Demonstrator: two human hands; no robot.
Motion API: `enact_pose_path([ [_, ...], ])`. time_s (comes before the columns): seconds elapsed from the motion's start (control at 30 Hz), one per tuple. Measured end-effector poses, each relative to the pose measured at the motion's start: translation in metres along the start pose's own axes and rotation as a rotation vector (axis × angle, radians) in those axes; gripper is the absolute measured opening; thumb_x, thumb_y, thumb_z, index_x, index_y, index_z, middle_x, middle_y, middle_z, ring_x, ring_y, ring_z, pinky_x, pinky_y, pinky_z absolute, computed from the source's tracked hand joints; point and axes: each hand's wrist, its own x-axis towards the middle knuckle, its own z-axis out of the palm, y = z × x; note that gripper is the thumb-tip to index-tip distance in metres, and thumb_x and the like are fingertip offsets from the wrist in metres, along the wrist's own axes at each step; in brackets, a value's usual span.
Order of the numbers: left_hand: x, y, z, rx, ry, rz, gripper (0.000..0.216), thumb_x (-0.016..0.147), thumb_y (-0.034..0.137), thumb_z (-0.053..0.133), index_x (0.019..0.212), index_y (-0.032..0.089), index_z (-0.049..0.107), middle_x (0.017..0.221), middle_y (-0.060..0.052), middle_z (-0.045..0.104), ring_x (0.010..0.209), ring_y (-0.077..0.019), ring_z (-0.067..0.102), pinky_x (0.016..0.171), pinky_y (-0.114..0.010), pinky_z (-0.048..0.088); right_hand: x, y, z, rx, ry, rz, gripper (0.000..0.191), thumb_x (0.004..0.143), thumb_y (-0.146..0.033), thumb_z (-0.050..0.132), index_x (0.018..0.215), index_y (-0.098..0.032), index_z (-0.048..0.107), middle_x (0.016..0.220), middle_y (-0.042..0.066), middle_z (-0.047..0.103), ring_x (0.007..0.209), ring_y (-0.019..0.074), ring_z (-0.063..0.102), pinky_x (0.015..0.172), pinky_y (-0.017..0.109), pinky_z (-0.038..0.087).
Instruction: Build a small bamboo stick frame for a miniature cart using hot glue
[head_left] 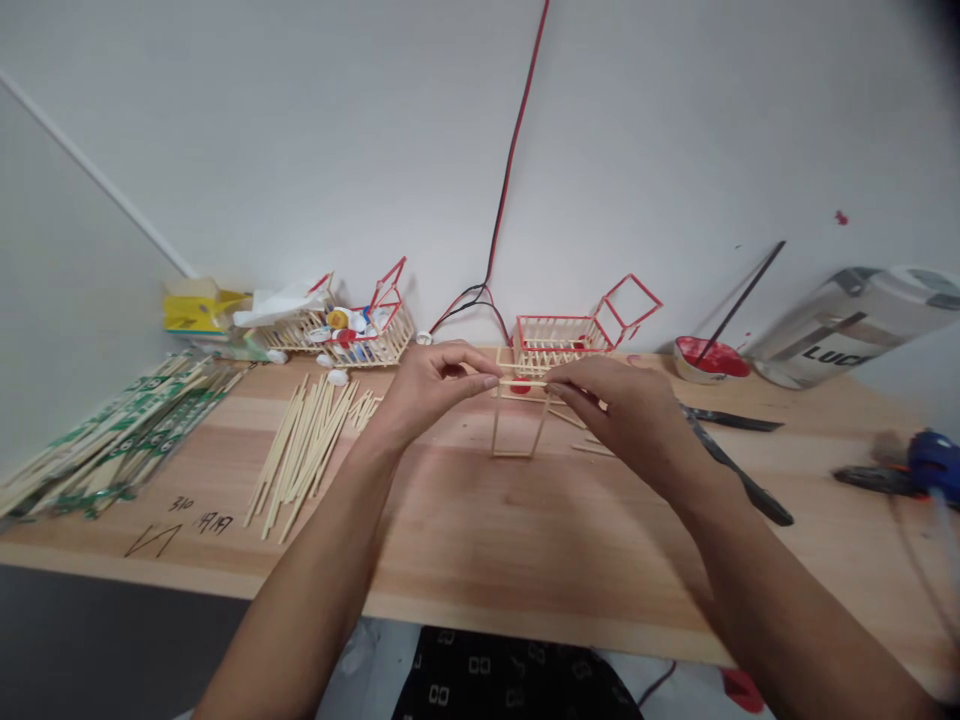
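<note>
A small rectangular frame of pale wooden sticks (pixel 513 455) is held up in front of me, over the middle of the tabletop. My left hand (pixel 439 388) pinches its top left corner between thumb and fingers. At the top right corner, my right hand (pixel 626 400) closes its thumb and fingers on the same frame. The top stick runs level between both hands, and thin side sticks slope down to the lower bar. Just behind it sits a stick basket with a red rim (pixel 562 322) and a raised red handle. My fingertips cover the upper corners.
Loose chopsticks (pixel 300 450) and wrapped chopsticks (pixel 112 430) lie left on the wooden table (pixel 465 560). Behind them stand stick baskets holding bottle caps (pixel 360 330). To the right are a bowl of red paint (pixel 709 362), black-handled cutters (pixel 739 475), a blue tool (pixel 934 462) and a large clear container (pixel 847 330).
</note>
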Motion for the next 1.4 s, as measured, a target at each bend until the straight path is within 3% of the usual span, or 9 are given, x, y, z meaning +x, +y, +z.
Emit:
enact_pose_path([
  [1.4, -0.0005, 0.0028, 0.0023, 0.028, -0.012, -0.008, 0.013, 0.075, 0.027, 0.067, 0.073, 0.015, 0.070, 0.078, -0.005, 0.068, 0.075, -0.0150, 0.060, 0.070, -0.026, 0.045, -0.0004, 0.0004, 0.0014, -0.026, 0.018, -0.013, 0.014, 0.090, -0.021, 0.052, 0.089, -0.021, 0.066, 0.087, 0.002, 0.071, 0.076, 0.0149, 0.062, 0.068, 0.026, 0.045],
])
